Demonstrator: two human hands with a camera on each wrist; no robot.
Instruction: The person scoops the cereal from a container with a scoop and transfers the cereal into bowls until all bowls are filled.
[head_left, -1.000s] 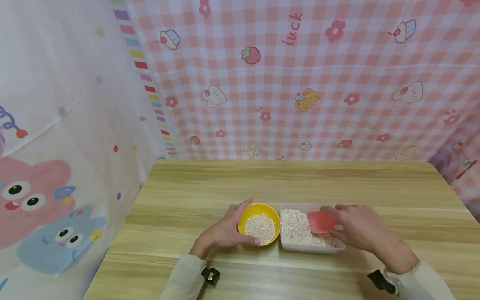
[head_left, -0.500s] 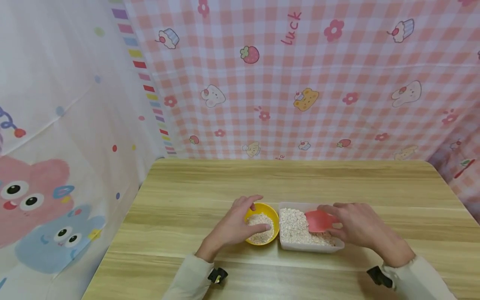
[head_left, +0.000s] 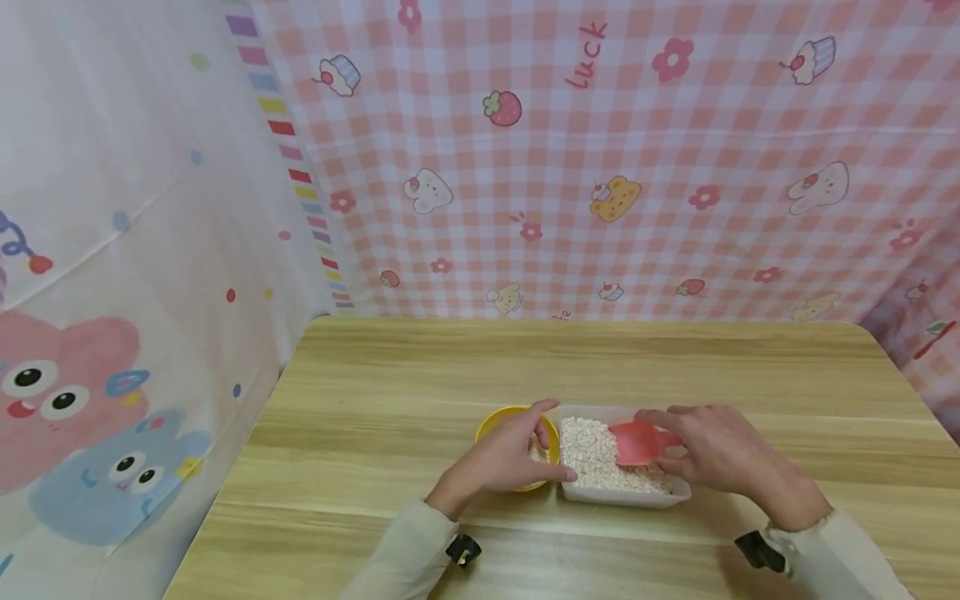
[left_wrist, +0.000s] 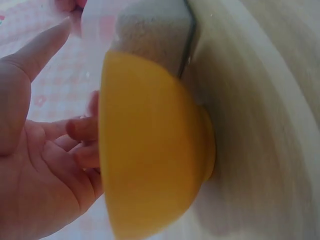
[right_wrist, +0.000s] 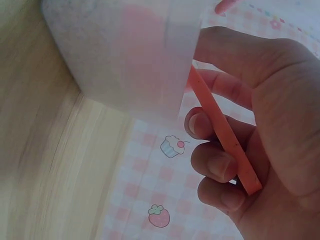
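Note:
A red scoop (head_left: 636,443) lies with its blade in the oats (head_left: 588,450) inside a translucent plastic box (head_left: 622,497). My right hand (head_left: 716,442) grips its handle, fingers curled round it in the right wrist view, where the handle (right_wrist: 225,130) runs across the palm. Left of the box stands a yellow bowl (left_wrist: 145,145), which also holds oats. Over the bowl hovers my left hand (head_left: 506,458), thumb and fingers apart, fingertips at the box's near-left side. It hides most of the bowl in the head view and holds nothing.
Bowl and box stand side by side on a wooden table (head_left: 375,375). A pink checked cloth (head_left: 465,167) hangs behind the table's back edge, and a white printed cloth (head_left: 172,275) hangs along the left.
My left hand has let go of the yellow bowl's side and moved right across it, toward the box. My right hand keeps hold of the scoop, nearly still.

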